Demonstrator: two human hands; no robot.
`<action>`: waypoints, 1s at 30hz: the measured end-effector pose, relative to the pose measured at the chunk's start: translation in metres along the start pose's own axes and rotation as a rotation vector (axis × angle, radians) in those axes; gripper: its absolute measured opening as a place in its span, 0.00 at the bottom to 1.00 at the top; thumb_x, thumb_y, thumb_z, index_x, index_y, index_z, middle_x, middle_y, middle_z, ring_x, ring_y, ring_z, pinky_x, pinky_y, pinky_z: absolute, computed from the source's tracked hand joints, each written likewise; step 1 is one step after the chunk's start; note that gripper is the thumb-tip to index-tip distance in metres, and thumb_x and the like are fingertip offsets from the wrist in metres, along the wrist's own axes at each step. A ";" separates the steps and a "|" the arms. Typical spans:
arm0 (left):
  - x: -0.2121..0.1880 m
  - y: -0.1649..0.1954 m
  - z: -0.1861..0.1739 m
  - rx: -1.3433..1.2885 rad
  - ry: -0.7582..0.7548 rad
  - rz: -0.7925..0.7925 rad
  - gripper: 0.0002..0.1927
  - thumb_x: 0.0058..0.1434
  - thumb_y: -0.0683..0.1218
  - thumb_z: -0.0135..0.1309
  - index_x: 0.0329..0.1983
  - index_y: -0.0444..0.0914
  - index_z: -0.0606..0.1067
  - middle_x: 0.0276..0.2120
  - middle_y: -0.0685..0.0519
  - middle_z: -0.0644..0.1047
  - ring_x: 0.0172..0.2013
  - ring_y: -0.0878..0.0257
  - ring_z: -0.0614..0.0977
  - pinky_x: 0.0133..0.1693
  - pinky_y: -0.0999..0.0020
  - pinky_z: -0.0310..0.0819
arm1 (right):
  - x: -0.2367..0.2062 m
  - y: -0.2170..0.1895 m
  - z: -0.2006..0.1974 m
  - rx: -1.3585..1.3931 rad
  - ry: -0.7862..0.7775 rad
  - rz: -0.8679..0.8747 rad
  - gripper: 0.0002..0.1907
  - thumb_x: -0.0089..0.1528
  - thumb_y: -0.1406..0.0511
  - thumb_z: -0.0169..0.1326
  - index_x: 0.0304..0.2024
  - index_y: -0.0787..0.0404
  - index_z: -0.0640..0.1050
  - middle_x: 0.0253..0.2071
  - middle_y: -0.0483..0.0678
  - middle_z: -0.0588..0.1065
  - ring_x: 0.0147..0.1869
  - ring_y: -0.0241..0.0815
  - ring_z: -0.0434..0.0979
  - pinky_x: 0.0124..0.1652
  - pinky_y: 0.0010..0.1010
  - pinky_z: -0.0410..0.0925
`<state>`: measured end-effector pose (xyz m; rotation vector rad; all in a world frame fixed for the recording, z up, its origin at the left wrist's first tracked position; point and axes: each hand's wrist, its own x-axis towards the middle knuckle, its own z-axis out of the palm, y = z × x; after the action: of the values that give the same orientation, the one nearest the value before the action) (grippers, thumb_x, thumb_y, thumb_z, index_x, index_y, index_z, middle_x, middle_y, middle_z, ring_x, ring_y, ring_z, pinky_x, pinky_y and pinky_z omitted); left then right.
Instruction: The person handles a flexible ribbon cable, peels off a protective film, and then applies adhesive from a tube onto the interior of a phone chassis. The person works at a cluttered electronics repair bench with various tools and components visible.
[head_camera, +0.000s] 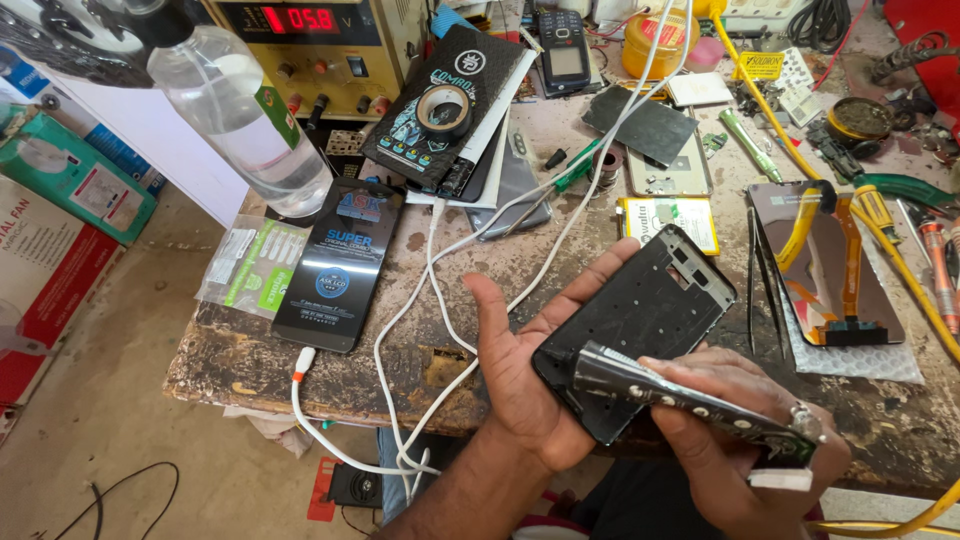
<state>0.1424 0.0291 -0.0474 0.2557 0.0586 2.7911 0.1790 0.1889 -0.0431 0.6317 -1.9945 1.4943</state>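
Nearby, a clear bottle (240, 110) holds clear liquid.

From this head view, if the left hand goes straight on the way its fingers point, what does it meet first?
Probably the yellow battery on the bench, beyond the black phone frame that the left hand holds. Depth is unclear, so it might pass above it.

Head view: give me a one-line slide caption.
Left hand cradles a black phone frame while the right hand presses a tube against it over a cluttered repair bench.

Worn workbench (250, 365) carries bottle (240, 105), cables (440, 300), tweezers (752, 280), screwdrivers (750, 145).
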 end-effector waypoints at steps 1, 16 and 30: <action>0.000 0.000 0.000 0.001 0.005 0.001 0.66 0.57 0.88 0.32 0.74 0.27 0.62 0.65 0.39 0.72 0.63 0.50 0.76 0.66 0.55 0.68 | 0.000 0.000 0.000 -0.002 -0.005 -0.005 0.11 0.62 0.72 0.64 0.47 0.66 0.81 0.41 0.56 0.83 0.46 0.45 0.86 0.53 0.36 0.77; -0.001 0.000 0.002 -0.011 -0.011 0.007 0.66 0.57 0.87 0.32 0.74 0.27 0.61 0.67 0.39 0.71 0.64 0.51 0.75 0.67 0.55 0.68 | 0.000 0.002 0.000 -0.005 0.002 -0.035 0.13 0.62 0.71 0.65 0.49 0.66 0.80 0.41 0.56 0.82 0.47 0.46 0.86 0.54 0.37 0.76; -0.001 0.000 0.002 -0.001 -0.035 0.014 0.66 0.58 0.87 0.33 0.74 0.27 0.62 0.67 0.39 0.70 0.64 0.51 0.75 0.68 0.55 0.66 | -0.003 0.007 0.001 0.004 0.037 -0.022 0.11 0.63 0.72 0.64 0.46 0.70 0.80 0.42 0.57 0.82 0.47 0.47 0.85 0.52 0.35 0.76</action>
<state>0.1436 0.0284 -0.0452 0.3057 0.0473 2.8000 0.1765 0.1903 -0.0501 0.6211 -1.9516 1.4871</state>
